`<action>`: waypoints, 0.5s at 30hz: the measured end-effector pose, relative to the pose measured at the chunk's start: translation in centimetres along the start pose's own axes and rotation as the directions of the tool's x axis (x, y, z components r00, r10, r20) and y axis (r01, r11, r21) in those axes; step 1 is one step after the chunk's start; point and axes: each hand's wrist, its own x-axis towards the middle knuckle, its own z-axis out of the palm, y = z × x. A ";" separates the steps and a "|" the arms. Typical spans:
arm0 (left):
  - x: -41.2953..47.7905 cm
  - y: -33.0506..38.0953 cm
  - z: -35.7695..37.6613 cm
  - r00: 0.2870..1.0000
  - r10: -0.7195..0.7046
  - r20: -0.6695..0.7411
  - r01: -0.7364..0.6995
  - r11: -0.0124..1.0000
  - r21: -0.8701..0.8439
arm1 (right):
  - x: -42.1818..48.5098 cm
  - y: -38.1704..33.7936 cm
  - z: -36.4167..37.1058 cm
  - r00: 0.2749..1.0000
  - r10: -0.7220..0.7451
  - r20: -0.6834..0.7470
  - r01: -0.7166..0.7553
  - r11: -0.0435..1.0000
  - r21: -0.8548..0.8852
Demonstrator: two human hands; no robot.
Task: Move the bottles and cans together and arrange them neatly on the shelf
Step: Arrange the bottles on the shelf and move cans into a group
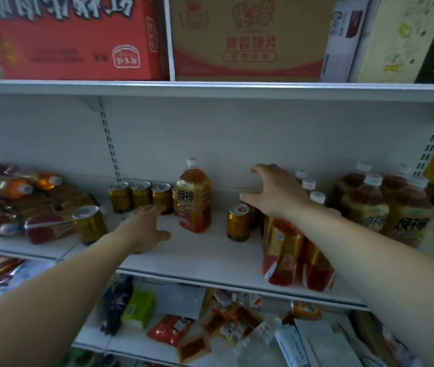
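Note:
A tea bottle (194, 200) with a white cap stands upright mid-shelf on the white shelf (205, 260). Three gold cans (141, 194) line the back wall to its left. One gold can (90, 225) stands alone further left, another (237, 222) to the bottle's right. My left hand (145, 227) is open, fingers stretched toward the row of cans, holding nothing. My right hand (271, 192) is open above the right can, fingers spread. A row of bottles (284, 258) runs under my right forearm. More bottles (385, 205) stand upright at the far right.
A heap of bottles (19, 202) lies on its side at the left end of the shelf. Cardboard cartons (247, 38) fill the shelf above. Snack packets (184, 329) crowd the shelf below.

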 end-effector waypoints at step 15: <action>7.2 -10.8 3.6 0.962 0.222 0.159 -0.213 0.974 -0.072 | 11.1 -10.8 16.1 0.904 0.425 0.046 -0.418 0.856 0.302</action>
